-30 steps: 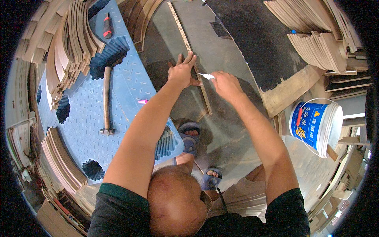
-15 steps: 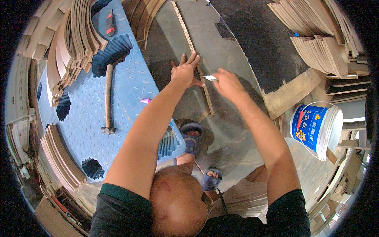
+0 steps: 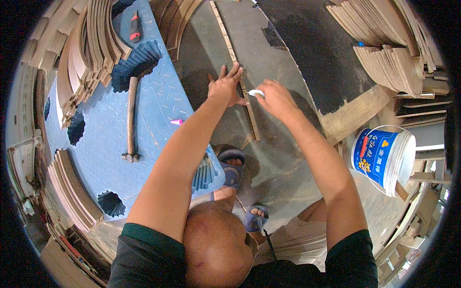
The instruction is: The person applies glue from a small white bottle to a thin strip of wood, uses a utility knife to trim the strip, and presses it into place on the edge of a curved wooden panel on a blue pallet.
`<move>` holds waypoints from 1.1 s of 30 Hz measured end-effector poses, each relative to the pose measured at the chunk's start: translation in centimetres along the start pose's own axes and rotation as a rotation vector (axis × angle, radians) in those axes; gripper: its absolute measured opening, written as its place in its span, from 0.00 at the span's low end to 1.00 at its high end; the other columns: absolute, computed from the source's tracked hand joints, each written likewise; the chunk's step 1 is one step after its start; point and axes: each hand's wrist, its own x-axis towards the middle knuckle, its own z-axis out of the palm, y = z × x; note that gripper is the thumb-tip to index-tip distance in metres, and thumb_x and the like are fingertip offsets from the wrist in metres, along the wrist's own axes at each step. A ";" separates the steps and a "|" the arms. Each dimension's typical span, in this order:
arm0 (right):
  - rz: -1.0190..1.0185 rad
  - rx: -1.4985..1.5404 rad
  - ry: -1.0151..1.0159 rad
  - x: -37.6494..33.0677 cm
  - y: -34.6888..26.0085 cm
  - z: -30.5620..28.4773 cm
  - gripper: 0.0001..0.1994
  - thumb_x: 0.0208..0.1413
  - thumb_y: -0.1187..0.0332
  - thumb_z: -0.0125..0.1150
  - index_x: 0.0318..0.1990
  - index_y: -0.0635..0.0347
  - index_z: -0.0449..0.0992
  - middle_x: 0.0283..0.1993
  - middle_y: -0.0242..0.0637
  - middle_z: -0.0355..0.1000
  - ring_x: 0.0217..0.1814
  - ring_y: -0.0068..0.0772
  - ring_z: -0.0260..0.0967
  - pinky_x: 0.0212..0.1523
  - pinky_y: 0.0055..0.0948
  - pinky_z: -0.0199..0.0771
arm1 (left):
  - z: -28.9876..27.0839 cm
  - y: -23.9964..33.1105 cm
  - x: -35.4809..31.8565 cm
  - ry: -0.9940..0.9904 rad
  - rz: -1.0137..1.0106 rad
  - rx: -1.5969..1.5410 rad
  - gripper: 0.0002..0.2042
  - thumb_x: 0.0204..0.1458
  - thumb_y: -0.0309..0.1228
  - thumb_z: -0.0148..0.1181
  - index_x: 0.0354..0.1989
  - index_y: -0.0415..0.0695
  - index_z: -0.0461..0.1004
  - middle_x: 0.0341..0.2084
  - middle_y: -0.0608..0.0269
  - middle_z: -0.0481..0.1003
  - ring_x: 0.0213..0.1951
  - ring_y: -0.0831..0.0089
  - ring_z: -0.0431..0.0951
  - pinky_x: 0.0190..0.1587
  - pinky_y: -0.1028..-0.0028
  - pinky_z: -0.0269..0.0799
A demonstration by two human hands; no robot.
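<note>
A long thin wooden strip [image 3: 222, 26] lies on the grey surface, running from the far side toward my feet. My left hand [image 3: 224, 90] rests over it with fingers spread, the thumb reaching across the strip. In my closed right hand [image 3: 277, 102] is a small white squeeze bottle [image 3: 256, 93], mostly hidden by the fingers. Its narrow end points left, close to the strip just beyond my left thumb; whether it touches the wood I cannot tell.
On the left, a blue plastic pallet [image 3: 165, 144] holds a hammer [image 3: 131, 120], a red-and-black-handled tool [image 3: 135, 28], a pink cone-shaped cap [image 3: 177, 122] and stacked curved wood pieces [image 3: 89, 53]. A blue-and-white bucket [image 3: 384, 161] stands right. More curved pieces [image 3: 394, 67] are piled far right.
My right hand has shifted slightly, and the white bottle's narrow end has turned a little. My left hand stays in place on the strip.
</note>
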 end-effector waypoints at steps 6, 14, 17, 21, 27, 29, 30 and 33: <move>0.024 0.062 0.018 0.7 -0.7 -0.4 0.11 0.68 0.61 0.69 0.47 0.60 0.86 0.48 0.49 0.81 0.52 0.61 0.80 0.54 0.55 0.81 | -0.2 0.0 -0.2 -0.002 0.009 -0.005 0.71 0.39 0.67 0.82 0.90 0.62 0.43 0.90 0.83 0.36 0.88 0.60 0.43 0.84 0.30 0.49; 0.011 0.100 -0.016 1.8 -0.8 -0.2 0.13 0.68 0.60 0.69 0.45 0.62 0.83 0.47 0.51 0.82 0.51 0.64 0.80 0.51 0.56 0.80 | 0.5 -0.5 -0.1 0.031 0.028 -0.038 0.70 0.40 0.66 0.82 0.90 0.62 0.44 0.90 0.82 0.37 0.88 0.58 0.44 0.83 0.28 0.50; -0.017 0.132 0.014 1.8 -0.6 -0.2 0.13 0.68 0.60 0.69 0.45 0.64 0.83 0.47 0.52 0.82 0.51 0.64 0.80 0.52 0.56 0.80 | 0.4 -0.4 -0.1 0.026 0.025 -0.026 0.70 0.39 0.66 0.82 0.90 0.63 0.44 0.90 0.82 0.37 0.88 0.58 0.44 0.82 0.27 0.50; 0.018 0.149 -0.005 2.0 -0.6 -0.2 0.13 0.69 0.61 0.69 0.46 0.64 0.83 0.49 0.52 0.82 0.52 0.64 0.80 0.53 0.56 0.80 | 0.2 -0.3 -0.2 0.018 0.022 -0.019 0.71 0.38 0.67 0.82 0.90 0.63 0.44 0.90 0.82 0.37 0.88 0.57 0.44 0.82 0.27 0.50; 0.032 0.116 -0.039 2.2 -0.8 -0.7 0.13 0.69 0.61 0.68 0.48 0.64 0.84 0.49 0.52 0.83 0.53 0.64 0.80 0.53 0.55 0.80 | 0.6 -0.3 -0.1 0.038 0.022 -0.031 0.71 0.37 0.67 0.83 0.90 0.63 0.45 0.90 0.82 0.38 0.88 0.57 0.44 0.83 0.27 0.49; 0.025 0.109 -0.031 2.1 -0.8 -0.7 0.14 0.69 0.61 0.68 0.49 0.64 0.84 0.49 0.52 0.83 0.53 0.64 0.80 0.53 0.55 0.80 | 0.7 -0.4 0.0 0.044 0.024 -0.032 0.71 0.37 0.67 0.83 0.90 0.63 0.45 0.90 0.81 0.39 0.88 0.57 0.44 0.83 0.27 0.49; 0.024 0.113 -0.030 2.1 -0.9 -0.8 0.14 0.69 0.61 0.68 0.49 0.65 0.84 0.50 0.52 0.83 0.53 0.64 0.80 0.53 0.55 0.80 | 0.7 -0.4 0.0 0.046 0.025 -0.032 0.71 0.37 0.66 0.83 0.90 0.63 0.45 0.90 0.81 0.39 0.88 0.57 0.44 0.83 0.27 0.49; 0.023 0.128 -0.016 2.0 -0.7 -0.6 0.14 0.69 0.61 0.69 0.49 0.65 0.84 0.50 0.52 0.83 0.53 0.63 0.81 0.53 0.55 0.80 | 0.7 -0.4 0.0 0.046 0.022 -0.026 0.70 0.37 0.66 0.83 0.90 0.63 0.45 0.90 0.82 0.39 0.88 0.58 0.44 0.83 0.27 0.49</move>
